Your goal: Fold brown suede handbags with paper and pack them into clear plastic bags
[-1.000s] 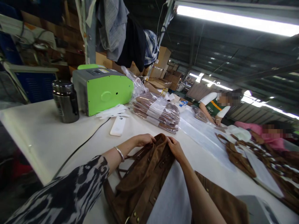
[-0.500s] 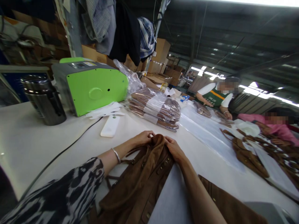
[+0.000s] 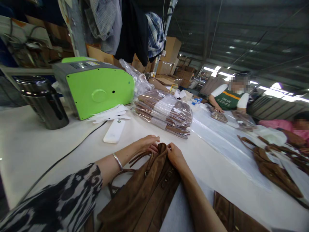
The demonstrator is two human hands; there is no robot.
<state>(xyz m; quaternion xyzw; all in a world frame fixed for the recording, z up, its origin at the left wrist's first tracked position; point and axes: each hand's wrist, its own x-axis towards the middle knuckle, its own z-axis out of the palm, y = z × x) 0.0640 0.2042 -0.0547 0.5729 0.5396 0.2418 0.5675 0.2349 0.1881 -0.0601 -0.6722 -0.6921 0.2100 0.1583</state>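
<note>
A brown suede-like garment [image 3: 145, 193] with thin straps and small metal fittings lies lengthwise on the table in front of me; I cannot tell its exact kind. At its far, gathered end, my right hand [image 3: 175, 155] pinches the right edge between thumb and fingers. Across from it, my left hand [image 3: 148, 143] has its fingers stretched out and apart, the lower ones against the garment's left side. Their tips are partly hidden by the fold. Pale sheet material [image 3: 177, 206] shows beneath the garment. Another brown piece [image 3: 231, 212] lies right of my right forearm.
Plastic-wrapped brown bundles [image 3: 164, 111] are stacked ahead. A green-and-grey machine [image 3: 101, 91], a dark flask [image 3: 44, 104], a white phone-like object [image 3: 114, 131] and a black cable [image 3: 65, 156] are at left. Two people work at right, near more brown pieces [image 3: 272, 167].
My left hand has loosened from a pinch at the garment's tip, its fingers now extended. My right hand has slid slightly down the edge. The view has shifted a little left.
</note>
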